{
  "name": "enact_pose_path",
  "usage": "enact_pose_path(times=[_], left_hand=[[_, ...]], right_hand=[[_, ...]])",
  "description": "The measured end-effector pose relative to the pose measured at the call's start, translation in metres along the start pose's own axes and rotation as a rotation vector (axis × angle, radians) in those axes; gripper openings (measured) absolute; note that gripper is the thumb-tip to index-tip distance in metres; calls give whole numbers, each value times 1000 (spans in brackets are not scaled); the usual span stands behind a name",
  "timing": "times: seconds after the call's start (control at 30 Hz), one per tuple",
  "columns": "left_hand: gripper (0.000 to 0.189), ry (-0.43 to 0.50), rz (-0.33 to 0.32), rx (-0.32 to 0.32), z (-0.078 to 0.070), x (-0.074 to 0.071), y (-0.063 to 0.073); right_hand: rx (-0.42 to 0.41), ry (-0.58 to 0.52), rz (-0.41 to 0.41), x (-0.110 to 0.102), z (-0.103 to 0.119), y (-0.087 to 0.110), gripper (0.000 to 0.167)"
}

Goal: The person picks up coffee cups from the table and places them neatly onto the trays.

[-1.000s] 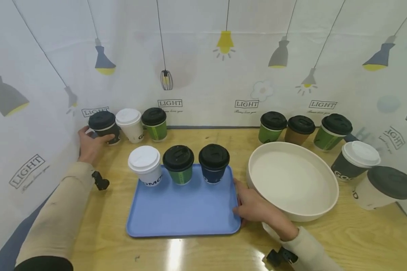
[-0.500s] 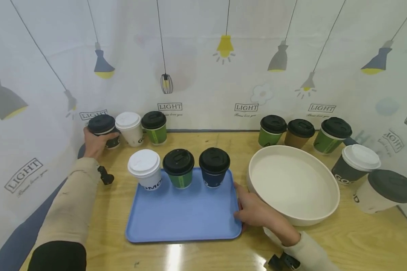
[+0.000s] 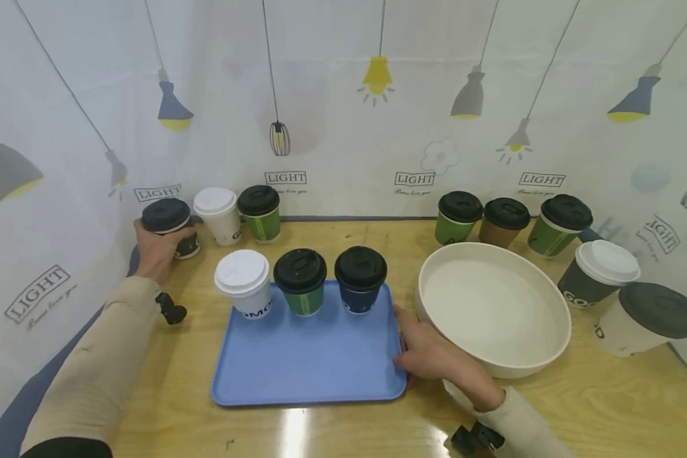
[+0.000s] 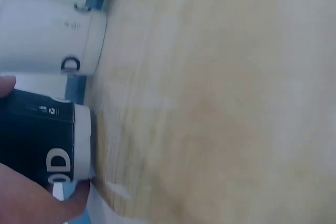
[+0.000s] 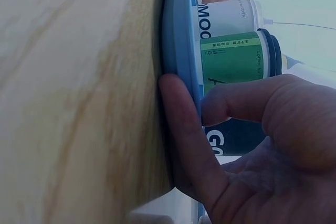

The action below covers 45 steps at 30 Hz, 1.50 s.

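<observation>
My left hand (image 3: 156, 253) grips a dark paper coffee cup (image 4: 37, 135) with a black lid at the back left, its thumb and fingers around the sides. Right beside that cup stand a white cup (image 3: 216, 216) and a green cup (image 3: 263, 219). On the right, my right hand (image 3: 428, 346) pinches the side rim of a blue tray (image 3: 309, 378), thumb over the edge and a finger against its outside. Along the tray's far edge stand a white-lidded white cup (image 3: 244, 289), a green cup (image 3: 301, 286) and a navy cup (image 3: 360, 283), the last two black-lidded.
A round cream basin (image 3: 492, 305) sits just right of the tray, close to my right forearm. Behind and beside it stand several lidded cups, among them a brown one (image 3: 502, 222) and a white-lidded dark one (image 3: 598, 273). Printed fabric walls (image 3: 343, 146) bound the wooden table (image 3: 172, 394).
The dark cup in my left hand has shifted slightly left and nearer, away from the white cup beside it. My right hand keeps its hold on the tray, which stays in place.
</observation>
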<state>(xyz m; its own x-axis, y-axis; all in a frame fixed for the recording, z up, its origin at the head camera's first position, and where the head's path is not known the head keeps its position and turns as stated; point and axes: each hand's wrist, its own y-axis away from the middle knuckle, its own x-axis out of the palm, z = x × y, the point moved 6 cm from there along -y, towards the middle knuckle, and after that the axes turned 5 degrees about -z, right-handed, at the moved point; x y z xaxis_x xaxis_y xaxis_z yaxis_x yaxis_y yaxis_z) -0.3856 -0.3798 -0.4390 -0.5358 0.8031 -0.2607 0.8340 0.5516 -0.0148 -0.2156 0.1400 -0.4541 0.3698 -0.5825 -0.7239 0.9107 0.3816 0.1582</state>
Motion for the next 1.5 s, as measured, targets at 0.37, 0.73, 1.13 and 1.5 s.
enact_pose_path(times=[0.37, 0.73, 1.13, 1.5], left_hand=[[100, 21, 17, 5, -11, -20, 65], [96, 90, 62, 26, -18, -28, 130], [87, 101, 148, 51, -28, -35, 205], [86, 123, 250, 8, -26, -16, 255]], right_hand=[[-13, 5, 1, -7, 1, -1, 96], [9, -9, 4, -4, 2, -2, 97], [7, 34, -19, -4, 0, -3, 98], [20, 35, -1, -1, 2, -3, 98]])
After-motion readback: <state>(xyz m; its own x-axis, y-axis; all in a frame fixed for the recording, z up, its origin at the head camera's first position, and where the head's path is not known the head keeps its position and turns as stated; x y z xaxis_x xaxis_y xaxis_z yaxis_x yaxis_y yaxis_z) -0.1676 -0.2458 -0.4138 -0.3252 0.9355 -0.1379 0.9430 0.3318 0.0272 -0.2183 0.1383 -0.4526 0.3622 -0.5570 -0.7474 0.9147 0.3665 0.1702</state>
